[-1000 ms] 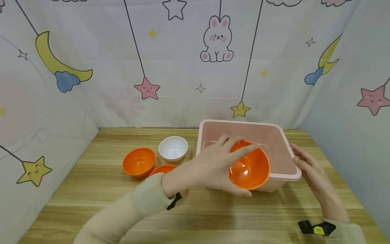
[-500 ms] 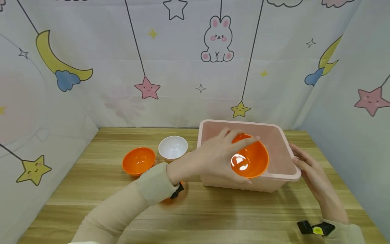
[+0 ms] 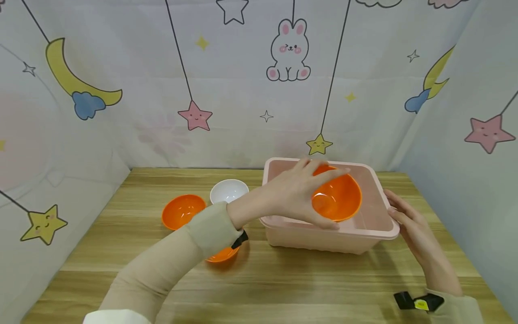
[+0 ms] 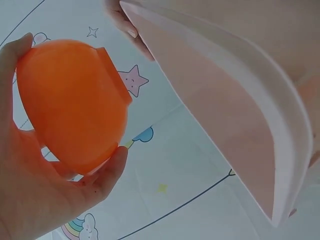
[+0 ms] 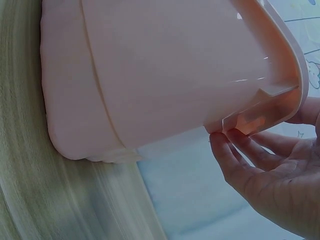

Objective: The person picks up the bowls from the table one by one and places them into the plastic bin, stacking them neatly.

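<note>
My left hand [image 3: 297, 193] grips an orange bowl [image 3: 340, 197] by its rim, over the open top of a pink plastic bin [image 3: 319, 240]. In the left wrist view the bowl [image 4: 75, 105] sits between thumb and fingers, apart from the bin's rim [image 4: 280, 115]. The right hand [image 3: 417, 236] holds the bin's right end at its rim. Seen from the right wrist, the fingers of that hand [image 5: 275, 170] curl under the bin's lip [image 5: 295, 95], with the thumb near the top edge.
Left of the bin, another orange bowl [image 3: 183, 211] and a white bowl [image 3: 229, 191] stand on the wooden table [image 3: 283, 288]. One more orange bowl [image 3: 223, 255] is partly hidden under the left forearm. A patterned cloth [image 3: 238, 90] hangs behind and at the sides.
The left hand has carried the orange bowl up and away from me, from the bin's front edge to over its opening. The right hand stays on the bin.
</note>
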### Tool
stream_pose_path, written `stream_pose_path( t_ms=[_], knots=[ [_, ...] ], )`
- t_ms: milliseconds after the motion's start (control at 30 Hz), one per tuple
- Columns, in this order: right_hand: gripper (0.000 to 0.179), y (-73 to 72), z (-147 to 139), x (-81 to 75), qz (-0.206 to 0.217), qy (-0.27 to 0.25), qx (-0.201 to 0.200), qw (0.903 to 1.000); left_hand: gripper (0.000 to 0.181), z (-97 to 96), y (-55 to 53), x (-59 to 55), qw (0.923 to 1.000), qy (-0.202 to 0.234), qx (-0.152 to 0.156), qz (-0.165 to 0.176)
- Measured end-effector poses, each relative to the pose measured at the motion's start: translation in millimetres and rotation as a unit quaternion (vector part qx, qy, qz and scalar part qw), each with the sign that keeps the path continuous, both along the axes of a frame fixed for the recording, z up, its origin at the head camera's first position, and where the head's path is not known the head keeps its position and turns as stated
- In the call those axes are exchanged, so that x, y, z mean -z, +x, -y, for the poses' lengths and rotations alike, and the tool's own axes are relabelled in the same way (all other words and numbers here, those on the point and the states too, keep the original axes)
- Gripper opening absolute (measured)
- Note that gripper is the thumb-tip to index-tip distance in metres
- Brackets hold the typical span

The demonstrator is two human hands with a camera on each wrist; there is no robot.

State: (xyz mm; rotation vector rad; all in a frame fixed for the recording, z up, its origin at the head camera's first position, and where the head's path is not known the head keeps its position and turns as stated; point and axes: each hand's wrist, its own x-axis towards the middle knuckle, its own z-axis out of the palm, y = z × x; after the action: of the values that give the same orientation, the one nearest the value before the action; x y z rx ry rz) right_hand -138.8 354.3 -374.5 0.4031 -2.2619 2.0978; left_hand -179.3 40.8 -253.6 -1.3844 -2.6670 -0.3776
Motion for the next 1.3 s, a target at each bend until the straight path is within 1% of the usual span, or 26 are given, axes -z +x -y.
stream_pose_path(
  t_ms=[133,200,500,767,900,967,1133,1233,1300],
  knots=[
    [0.050,-1.0,0.2,-0.4,-0.005,-0.009,-0.009,0.9999,0.095,-3.0,-4.5,-3.9,0.9999,-0.005,-0.003,0.014],
    [0.050,-1.0,1.1,-0.4,-0.004,-0.006,-0.005,1.0000,0.094,-4.8,-7.1,-4.8,0.9998,-0.007,-0.001,0.017],
    [0.050,-0.7,1.2,-0.3,-0.001,0.004,-0.001,1.0000,0.092,-14.5,-19.7,-6.4,0.9999,-0.012,0.006,0.007],
    [0.051,0.1,0.5,-0.8,0.002,0.007,0.001,1.0000,0.092,-20.7,-30.1,-4.0,0.9993,-0.016,-0.002,0.035],
    [0.051,0.6,-0.3,-0.7,0.005,0.002,0.003,1.0000,0.092,-26.3,-35.6,-1.6,0.9987,-0.014,0.004,0.049],
    [0.051,0.9,-0.2,-0.4,0.009,0.009,0.012,0.9998,0.092,-29.6,-38.3,-0.6,0.9983,-0.016,0.007,0.056],
    [0.050,2.0,0.1,-0.1,0.010,0.018,0.017,0.9996,0.092,-36.6,-45.2,2.5,0.9980,-0.031,0.022,0.051],
    [0.051,2.1,-0.1,-0.5,0.007,0.010,0.006,0.9999,0.094,-39.9,-49.6,4.5,0.9978,-0.039,0.027,0.046],
    [0.051,2.1,0.5,-1.0,0.010,0.010,0.010,0.9998,0.094,-42.5,-52.7,5.4,0.9978,-0.043,0.029,0.040]
  ],
)
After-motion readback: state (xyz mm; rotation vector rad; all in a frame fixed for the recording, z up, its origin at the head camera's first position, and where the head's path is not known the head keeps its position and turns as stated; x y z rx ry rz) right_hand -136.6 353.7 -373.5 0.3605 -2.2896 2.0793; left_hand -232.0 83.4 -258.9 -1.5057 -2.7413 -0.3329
